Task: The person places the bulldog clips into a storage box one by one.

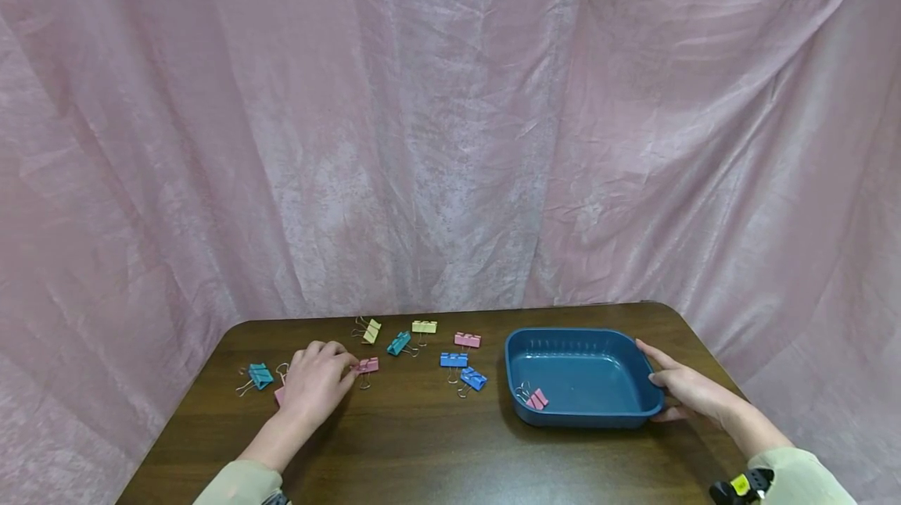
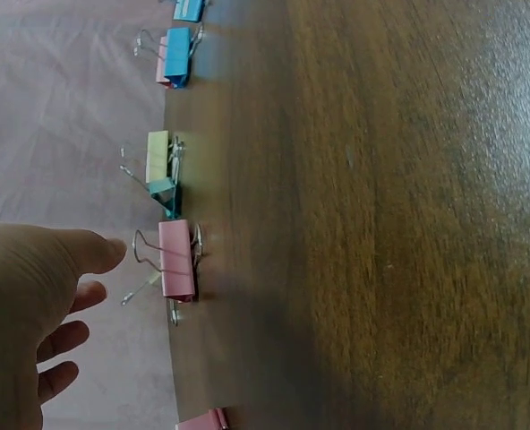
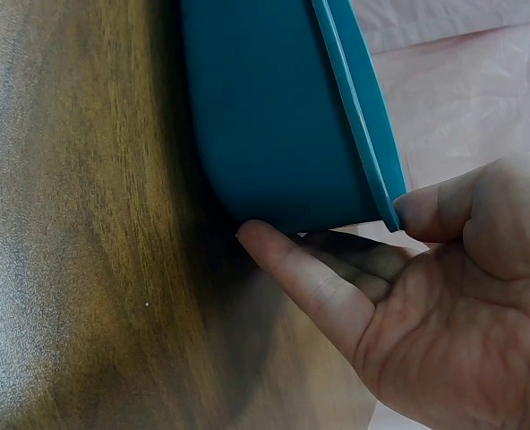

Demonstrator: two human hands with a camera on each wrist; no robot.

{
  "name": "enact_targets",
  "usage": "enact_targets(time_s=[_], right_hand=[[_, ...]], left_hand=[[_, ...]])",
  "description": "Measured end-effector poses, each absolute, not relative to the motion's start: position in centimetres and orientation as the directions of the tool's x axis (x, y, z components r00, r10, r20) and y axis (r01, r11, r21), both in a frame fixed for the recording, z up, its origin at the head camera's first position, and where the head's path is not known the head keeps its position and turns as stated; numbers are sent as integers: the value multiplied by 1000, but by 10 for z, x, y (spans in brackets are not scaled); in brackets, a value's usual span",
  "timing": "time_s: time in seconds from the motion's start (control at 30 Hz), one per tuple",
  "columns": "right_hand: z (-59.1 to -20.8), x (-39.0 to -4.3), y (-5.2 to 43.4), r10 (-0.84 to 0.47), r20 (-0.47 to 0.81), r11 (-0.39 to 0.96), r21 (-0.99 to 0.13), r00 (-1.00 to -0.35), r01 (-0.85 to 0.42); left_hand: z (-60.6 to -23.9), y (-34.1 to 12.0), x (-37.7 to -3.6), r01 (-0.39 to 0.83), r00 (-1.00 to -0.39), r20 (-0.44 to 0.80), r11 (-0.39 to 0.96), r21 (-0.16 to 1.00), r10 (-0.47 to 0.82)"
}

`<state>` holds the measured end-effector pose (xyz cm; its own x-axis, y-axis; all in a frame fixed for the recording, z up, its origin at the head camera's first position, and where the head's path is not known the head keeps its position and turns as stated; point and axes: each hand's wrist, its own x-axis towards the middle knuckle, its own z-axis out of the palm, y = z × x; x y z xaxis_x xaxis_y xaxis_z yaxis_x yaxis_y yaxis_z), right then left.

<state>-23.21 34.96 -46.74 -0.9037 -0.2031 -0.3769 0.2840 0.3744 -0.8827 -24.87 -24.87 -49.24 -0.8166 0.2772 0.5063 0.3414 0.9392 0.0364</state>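
My left hand [image 1: 318, 381] hovers at the left of the table, its fingertips close to a pink binder clip [image 1: 367, 365]. In the left wrist view the thumb and fingers are spread, with the thumb tip just short of that pink binder clip's [image 2: 176, 260] wire handle. Another pink binder clip [image 1: 280, 396] is partly hidden behind this hand. My right hand [image 1: 693, 394] holds a blue plastic tray [image 1: 584, 420] by its right end. The right wrist view shows the thumb at the tray's rim [image 3: 372, 152] and fingers against its lower side. A pink binder clip [image 1: 538, 399] lies inside, at the front left corner.
A teal binder clip [image 1: 260, 376] lies at far left. Toward the middle are yellow clips [image 1: 371, 331] [image 1: 425, 327], a teal clip [image 1: 398, 343], blue clips [image 1: 454, 359] [image 1: 474, 378] and a pink clip [image 1: 468, 339]. A pink curtain [image 1: 450, 137] hangs behind the wooden table [image 1: 422, 458].
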Motion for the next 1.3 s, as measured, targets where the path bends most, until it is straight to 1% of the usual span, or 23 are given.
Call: enact_targets(time_s=[0.27, 0.7, 1.1, 1.3], right_hand=[[-467, -231, 349, -199, -372, 375, -884, -907, 280], [-468, -232, 350, -211, -365, 366, -890, -907, 273], [-468, -232, 349, -201, -377, 364, -885, -904, 289], [-468, -232, 350, -192, -381, 391, -875, -904, 285]], left_hand=[[-493, -248, -250, 332, -828, 483, 943, 10, 286], [-499, -248, -254, 364, -788, 534, 931, 1, 307], [-504, -247, -259, 346, -812, 499, 938, -8, 303], [-505, -248, -261, 364, -799, 507, 931, -18, 323]])
